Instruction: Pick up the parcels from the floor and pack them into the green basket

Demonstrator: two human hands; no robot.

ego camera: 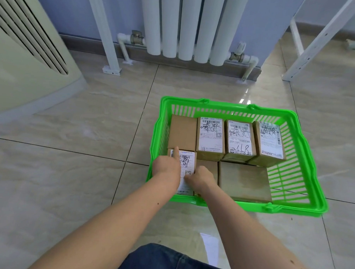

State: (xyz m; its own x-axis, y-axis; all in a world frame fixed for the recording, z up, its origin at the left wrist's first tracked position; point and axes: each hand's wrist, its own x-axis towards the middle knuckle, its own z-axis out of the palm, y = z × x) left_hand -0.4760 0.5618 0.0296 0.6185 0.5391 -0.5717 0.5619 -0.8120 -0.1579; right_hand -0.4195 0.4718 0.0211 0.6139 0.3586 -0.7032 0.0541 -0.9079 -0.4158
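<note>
The green basket (304,163) sits on the tiled floor and holds several brown cardboard parcels. A back row of parcels (210,135) stands side by side, most with white labels. At the front left corner lies a labelled parcel (188,165). My left hand (166,166) rests on its left side with the index finger stretched along the top. My right hand (201,178) grips its right edge with curled fingers. A larger plain parcel (243,181) lies at the front right.
A white radiator (188,24) and pipes stand at the wall behind. A cream air-conditioner unit (24,54) fills the left. White metal frame legs (316,44) stand at the right. My knee in blue jeans (168,260) is at the bottom.
</note>
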